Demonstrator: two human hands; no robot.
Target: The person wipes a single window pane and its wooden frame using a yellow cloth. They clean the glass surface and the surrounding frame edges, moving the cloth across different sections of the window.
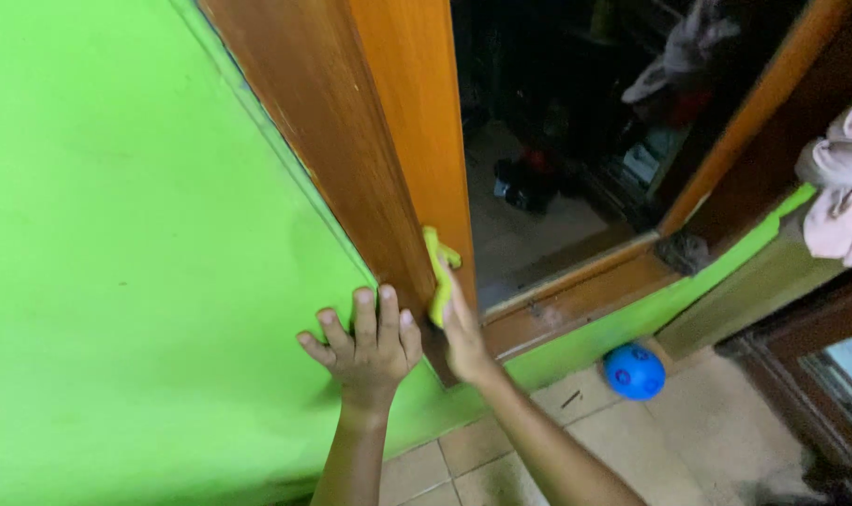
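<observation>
Furthest left we see the bright green wall (117, 234), which fills that whole side of the view. Our left hand (365, 342) rests flat against it, fingers spread wide and pointing up, holding nothing; its fingertips reach the seam where the wall meets the wooden door frame (351, 141). The frame rises at a slant from the floor toward the top edge of the view.

Just beside the left hand, our right hand (462, 333) presses a yellow-green cloth (437, 276) against the lower part of the door frame, near the frame's inner edge. The hand is closed on the cloth, which sticks up above the fingers in a narrow folded strip and touches the wood.

Right of the frame, the doorway opens on a dim room with dark things on its floor that we cannot make out. Further right, a blue ball (634, 371) lies on the tiled floor (688, 440), against the base of the green strip under the wooden sill. At the right edge, pale pink clothes (843, 183) hang in a bunch.
</observation>
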